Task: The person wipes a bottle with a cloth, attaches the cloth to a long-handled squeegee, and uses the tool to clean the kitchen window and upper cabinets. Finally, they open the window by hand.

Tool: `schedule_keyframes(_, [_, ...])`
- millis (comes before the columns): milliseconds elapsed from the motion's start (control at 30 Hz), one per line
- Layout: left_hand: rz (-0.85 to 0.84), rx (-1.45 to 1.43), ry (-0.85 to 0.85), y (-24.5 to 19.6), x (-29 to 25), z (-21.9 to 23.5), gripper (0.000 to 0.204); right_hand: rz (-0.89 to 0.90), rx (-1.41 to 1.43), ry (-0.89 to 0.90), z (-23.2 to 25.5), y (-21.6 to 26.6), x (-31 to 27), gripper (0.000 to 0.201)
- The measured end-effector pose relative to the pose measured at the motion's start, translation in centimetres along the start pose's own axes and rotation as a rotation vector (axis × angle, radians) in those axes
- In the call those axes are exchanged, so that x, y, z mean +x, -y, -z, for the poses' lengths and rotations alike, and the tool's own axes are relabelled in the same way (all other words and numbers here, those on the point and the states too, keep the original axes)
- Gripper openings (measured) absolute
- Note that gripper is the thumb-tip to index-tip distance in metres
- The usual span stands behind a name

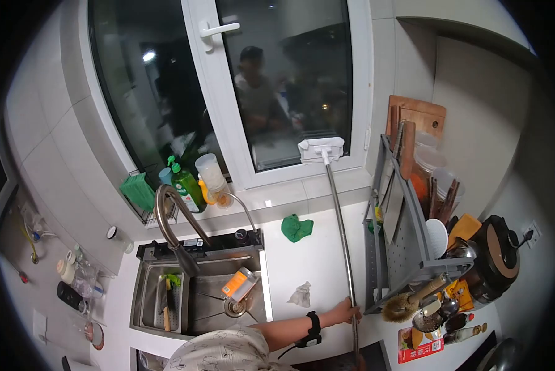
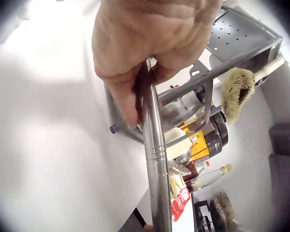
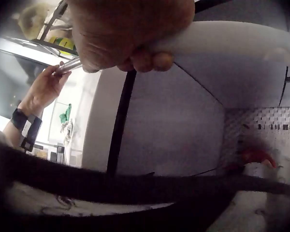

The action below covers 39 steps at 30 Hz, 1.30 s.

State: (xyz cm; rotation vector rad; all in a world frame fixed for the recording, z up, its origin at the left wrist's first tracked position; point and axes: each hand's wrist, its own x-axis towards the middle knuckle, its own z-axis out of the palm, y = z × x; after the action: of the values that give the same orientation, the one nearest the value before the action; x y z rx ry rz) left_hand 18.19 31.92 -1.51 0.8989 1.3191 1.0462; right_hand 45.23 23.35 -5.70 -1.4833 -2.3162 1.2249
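A long metal pole (image 1: 341, 235) slants up from the counter's front edge to a flat head with a white cloth pad (image 1: 322, 150), which lies against the bottom of the dark window pane. My left hand (image 1: 342, 313) grips the pole partway down; the left wrist view shows the thumb and fingers (image 2: 150, 38) wrapped round the metal tube (image 2: 157, 159). In the right wrist view, my right hand (image 3: 133, 34) has its fingers curled round the pole's pale lower section (image 3: 227, 41), while my left hand (image 3: 44, 92) holds it farther up.
Left of the pole are a green cloth (image 1: 296, 229), a crumpled wipe (image 1: 301, 295) and the sink (image 1: 160, 328) with its tall faucet (image 1: 166, 204). Bottles (image 1: 188, 188) line the sill. At the right stand a grey rack (image 1: 413, 241), a brush (image 1: 402, 307) and a dark cooker (image 1: 489, 260).
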Motion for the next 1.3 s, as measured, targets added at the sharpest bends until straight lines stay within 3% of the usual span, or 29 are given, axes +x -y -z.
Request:
schedule_keyframes(167, [-0.019,0.020,-0.030,-0.9,-0.1,0.0,0.022,0.105,0.051,-0.013,0.1,0.2,0.2,0.044])
schedule_keyframes(367, [-0.065,0.017,-0.054,-3.4,-0.4,-0.1,0.022,0.052,0.102,0.012,1.5,2.0,0.0,0.046])
schedule_keyframes(567, [-0.287,0.168,-0.167,-11.6,0.0,3.5,0.020,0.049,0.248,-0.004,2.8,9.6,4.3,0.048])
schedule_keyframes(633, [-0.320,0.168,-0.160,-14.3,-1.4,4.6,0.019,0.555,0.281,-0.297,1.7,10.5,5.6,0.048])
schedule_keyframes(733, [-0.377,0.173,-0.189,-17.5,-1.9,6.1,0.017,0.637,0.274,-0.381,1.3,13.5,8.1,0.054])
schedule_keyframes(767, [-0.405,0.180,-0.228,-18.4,-1.9,6.5,0.014,0.640,0.273,-0.372,2.2,14.8,8.3,0.054])
schedule_keyframes(833, [-0.468,0.126,-0.244,-20.3,-2.0,7.3,0.014,0.288,0.307,-0.059,4.8,18.4,7.7,0.057])
schedule_keyframes(867, [-0.529,0.076,-0.253,-20.8,-2.2,7.5,0.014,0.290,0.302,-0.056,4.4,18.6,7.9,0.057])
schedule_keyframes(967, [-0.516,0.216,-0.373,-20.7,-2.7,8.3,0.014,0.396,0.348,-0.093,2.6,18.7,9.4,0.056])
schedule_keyframes(1033, [-0.507,0.251,-0.423,-19.4,-3.2,8.1,0.015,0.471,0.375,-0.235,1.6,18.4,9.2,0.039])
schedule_keyframes(1067, [-0.493,0.265,-0.432,-18.5,-3.4,7.8,0.016,0.473,0.369,-0.221,1.8,17.7,8.7,0.039])
schedule_keyframes(1167, [-0.465,0.297,-0.435,-14.7,-2.6,6.6,0.018,0.174,0.254,0.040,3.2,15.4,8.0,0.041])
schedule_keyframes(1233, [-0.401,0.242,-0.404,-11.8,-2.0,5.3,0.022,0.426,0.229,-0.071,1.8,10.3,7.9,0.050])
schedule_keyframes(1300, [-0.373,0.202,-0.381,-8.2,-1.4,4.2,0.024,0.439,0.178,-0.070,1.1,6.5,7.2,0.050])
